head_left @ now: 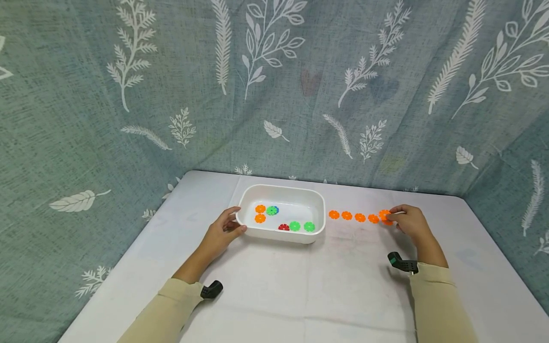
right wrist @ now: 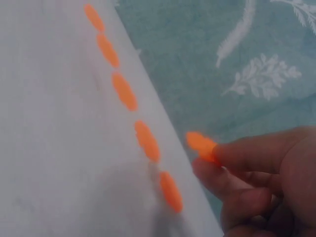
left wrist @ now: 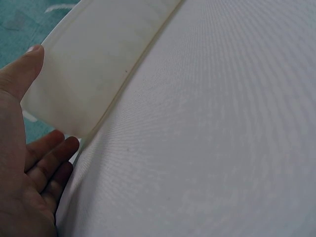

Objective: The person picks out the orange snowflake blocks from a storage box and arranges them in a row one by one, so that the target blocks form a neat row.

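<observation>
A white plastic basin [head_left: 283, 234] stands on the table, with a few flower-shaped plastic discs inside: orange [head_left: 260, 209], green [head_left: 309, 226] and red [head_left: 284, 227]. My left hand [head_left: 218, 237] holds the basin's left end, thumb at the near corner and fingers round the end wall. To the right of the basin, several orange discs [head_left: 346, 216] lie in a row. My right hand [head_left: 411, 221] pinches another orange disc [right wrist: 201, 145] between thumb and forefinger, raised above the row's right end. In the right wrist view, the held disc is apart from the nearest lying disc [right wrist: 171, 192].
A white cloth covers the table [head_left: 343, 286]. Behind it and at both sides hangs a blue-green curtain [head_left: 274, 114] with white leaf patterns. Each wrist wears a small black camera, one at the left cuff [head_left: 212, 289] and one at the right cuff [head_left: 402, 262].
</observation>
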`<state>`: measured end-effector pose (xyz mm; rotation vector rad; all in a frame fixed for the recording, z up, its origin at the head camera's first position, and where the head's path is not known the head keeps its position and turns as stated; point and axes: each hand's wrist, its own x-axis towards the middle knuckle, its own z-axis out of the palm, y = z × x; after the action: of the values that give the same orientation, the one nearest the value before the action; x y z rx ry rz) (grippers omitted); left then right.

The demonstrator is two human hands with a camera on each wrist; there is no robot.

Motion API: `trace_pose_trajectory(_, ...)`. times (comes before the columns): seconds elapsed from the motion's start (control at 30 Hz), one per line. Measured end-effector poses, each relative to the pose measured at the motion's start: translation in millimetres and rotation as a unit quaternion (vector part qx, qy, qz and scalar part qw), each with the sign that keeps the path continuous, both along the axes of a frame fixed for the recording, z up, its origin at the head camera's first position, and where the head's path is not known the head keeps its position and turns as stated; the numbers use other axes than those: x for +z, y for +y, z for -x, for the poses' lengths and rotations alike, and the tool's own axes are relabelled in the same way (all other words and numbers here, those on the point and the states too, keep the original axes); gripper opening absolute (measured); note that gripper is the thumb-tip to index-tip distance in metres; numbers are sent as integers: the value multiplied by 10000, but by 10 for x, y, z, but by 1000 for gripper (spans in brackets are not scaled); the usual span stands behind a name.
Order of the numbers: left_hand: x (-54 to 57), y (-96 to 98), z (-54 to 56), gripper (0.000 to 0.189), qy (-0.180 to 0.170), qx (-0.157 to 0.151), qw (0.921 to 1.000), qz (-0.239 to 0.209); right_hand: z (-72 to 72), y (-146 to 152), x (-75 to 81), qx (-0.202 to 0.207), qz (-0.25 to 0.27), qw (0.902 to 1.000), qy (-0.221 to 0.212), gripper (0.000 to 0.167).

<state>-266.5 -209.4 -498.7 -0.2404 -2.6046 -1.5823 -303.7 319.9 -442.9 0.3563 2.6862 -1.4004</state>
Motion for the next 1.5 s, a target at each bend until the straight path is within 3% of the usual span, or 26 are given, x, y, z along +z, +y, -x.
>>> trace_pose_trajectory(0.53,-8,-1,1,68,59,6,10000,11,-11,335,-137,-271,-292,9992,-78,40)
trace_pose_trajectory(1.03,36,18,-28,70,48,-19,10000,-10,4,407,-127,-695,-810,9941,-194,37)
trace_pose_trajectory(1.5,36,36,-10,70,-75,42,10000,17,26,417,-226,-579,-1192,9909,-237,32)
